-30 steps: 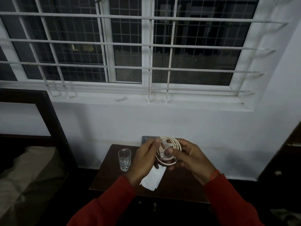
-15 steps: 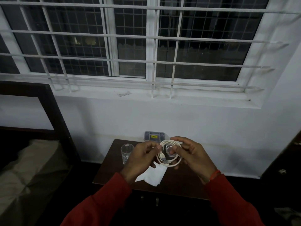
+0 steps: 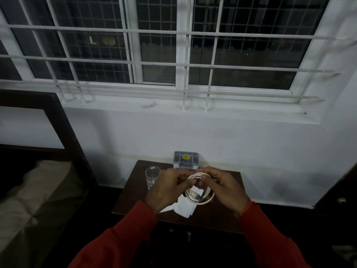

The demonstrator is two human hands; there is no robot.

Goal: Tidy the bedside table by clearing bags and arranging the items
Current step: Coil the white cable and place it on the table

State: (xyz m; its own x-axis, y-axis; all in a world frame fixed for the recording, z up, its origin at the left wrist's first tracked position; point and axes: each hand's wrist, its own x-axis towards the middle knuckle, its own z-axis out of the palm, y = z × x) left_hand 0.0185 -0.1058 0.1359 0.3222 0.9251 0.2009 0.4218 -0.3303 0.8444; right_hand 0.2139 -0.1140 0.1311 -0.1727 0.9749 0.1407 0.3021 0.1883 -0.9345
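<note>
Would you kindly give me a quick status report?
Left hand and right hand gripping coiled white cable above table. Glass, paper below. Nothing obstructing.

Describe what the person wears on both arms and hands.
Both arms are in long red sleeves reaching the wrists. The left hand is bare, with no glove or ring visible. The right hand is also bare, with a thin red-orange thread band around its wrist.

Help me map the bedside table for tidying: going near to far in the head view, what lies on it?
White paper → drinking glass → grey box with a yellow label at the wall.
</note>
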